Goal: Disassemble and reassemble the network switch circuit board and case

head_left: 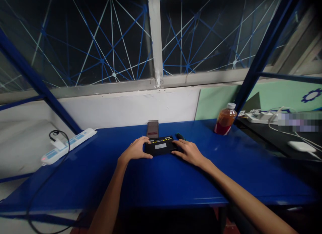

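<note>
1. I saw left hand (136,149) clamped on left end of box (162,152), right hand (189,152) on its right.
2. Box lay on table (161,183), label (160,146) up.
3. Capped bottle (225,120) stood rightward, amber liquid inside.

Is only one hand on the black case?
No, the left hand and right hand both touch the black case, at opposite ends.

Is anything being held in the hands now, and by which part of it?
Yes, a black box: the left hand holds its left end, and the right hand its right end.
</note>
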Motion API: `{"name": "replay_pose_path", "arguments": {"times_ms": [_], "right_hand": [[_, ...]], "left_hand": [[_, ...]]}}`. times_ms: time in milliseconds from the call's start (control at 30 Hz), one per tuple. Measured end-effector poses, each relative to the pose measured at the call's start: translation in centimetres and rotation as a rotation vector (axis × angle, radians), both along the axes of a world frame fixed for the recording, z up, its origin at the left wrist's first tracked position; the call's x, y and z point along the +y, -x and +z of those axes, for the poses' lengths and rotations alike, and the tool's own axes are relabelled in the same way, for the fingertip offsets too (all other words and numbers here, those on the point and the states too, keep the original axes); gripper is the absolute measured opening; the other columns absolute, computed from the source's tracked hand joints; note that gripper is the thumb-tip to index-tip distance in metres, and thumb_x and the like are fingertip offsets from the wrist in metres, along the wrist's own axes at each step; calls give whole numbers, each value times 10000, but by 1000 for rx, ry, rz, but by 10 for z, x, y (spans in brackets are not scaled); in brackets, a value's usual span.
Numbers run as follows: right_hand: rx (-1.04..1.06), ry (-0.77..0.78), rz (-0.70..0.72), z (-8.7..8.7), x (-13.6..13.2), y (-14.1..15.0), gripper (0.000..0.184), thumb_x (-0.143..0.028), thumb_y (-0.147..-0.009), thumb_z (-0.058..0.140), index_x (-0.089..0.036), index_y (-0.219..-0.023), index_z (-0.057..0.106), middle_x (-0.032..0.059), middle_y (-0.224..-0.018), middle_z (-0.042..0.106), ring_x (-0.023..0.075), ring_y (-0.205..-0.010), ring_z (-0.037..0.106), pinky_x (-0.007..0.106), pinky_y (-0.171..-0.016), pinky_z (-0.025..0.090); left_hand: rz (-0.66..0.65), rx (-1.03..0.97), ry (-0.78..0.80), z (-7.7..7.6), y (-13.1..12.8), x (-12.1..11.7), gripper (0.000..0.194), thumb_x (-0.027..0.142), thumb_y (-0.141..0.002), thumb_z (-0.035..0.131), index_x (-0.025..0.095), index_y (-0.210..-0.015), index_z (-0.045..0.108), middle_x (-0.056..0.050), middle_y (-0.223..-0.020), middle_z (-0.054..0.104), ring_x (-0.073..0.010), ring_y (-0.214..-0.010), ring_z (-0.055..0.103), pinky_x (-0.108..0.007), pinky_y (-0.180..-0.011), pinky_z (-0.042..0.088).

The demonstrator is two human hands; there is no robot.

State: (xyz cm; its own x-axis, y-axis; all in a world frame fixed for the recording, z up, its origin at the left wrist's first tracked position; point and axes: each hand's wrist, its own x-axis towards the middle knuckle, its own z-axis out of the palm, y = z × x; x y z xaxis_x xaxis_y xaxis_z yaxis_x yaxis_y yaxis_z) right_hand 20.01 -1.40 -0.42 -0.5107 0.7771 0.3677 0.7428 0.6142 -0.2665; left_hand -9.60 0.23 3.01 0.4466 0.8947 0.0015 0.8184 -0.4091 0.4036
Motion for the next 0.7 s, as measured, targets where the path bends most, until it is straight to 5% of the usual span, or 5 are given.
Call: {"name": "replay_pose_path", "arguments": {"times_ms": [700], "right_hand": [[-65, -19, 19, -4, 1, 3, 346, -425, -947, 423, -184, -1121, 600, 78, -964, 648, 192, -810, 640, 280, -643, 455]], "left_hand": [[-1, 31, -23, -4, 0, 3, 712, 593, -529, 744, 236, -1132, 617, -73, -1343, 474, -319, -1190, 483, -434, -1001, 388]]}}
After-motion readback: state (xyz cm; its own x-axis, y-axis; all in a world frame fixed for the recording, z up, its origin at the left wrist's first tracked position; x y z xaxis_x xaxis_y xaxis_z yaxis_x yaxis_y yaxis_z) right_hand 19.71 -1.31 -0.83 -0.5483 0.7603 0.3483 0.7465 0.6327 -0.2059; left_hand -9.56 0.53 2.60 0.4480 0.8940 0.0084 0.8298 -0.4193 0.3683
